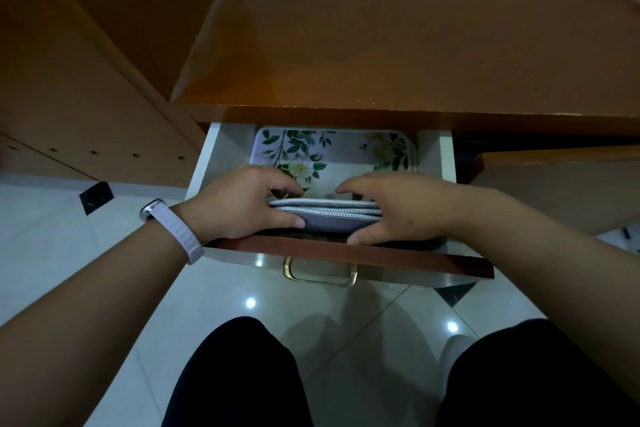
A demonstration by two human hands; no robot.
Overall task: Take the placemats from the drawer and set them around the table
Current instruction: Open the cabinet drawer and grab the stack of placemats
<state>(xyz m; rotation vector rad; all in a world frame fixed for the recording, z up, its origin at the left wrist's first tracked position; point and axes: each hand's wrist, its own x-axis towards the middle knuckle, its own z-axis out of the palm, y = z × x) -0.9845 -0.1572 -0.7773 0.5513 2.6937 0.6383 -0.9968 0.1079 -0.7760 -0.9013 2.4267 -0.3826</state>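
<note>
Grey placemats [329,218] clamped between my left hand [239,204] and right hand [398,208] in drawer [346,255]; floral mat [329,152] beneath; I read no writing.

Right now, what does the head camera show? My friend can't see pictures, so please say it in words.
Both hands, the left hand and right hand, grip a folded stack of grey placemats at the front of an open drawer under a brown table. A flowered placemat lies flat farther back in the drawer.
</note>
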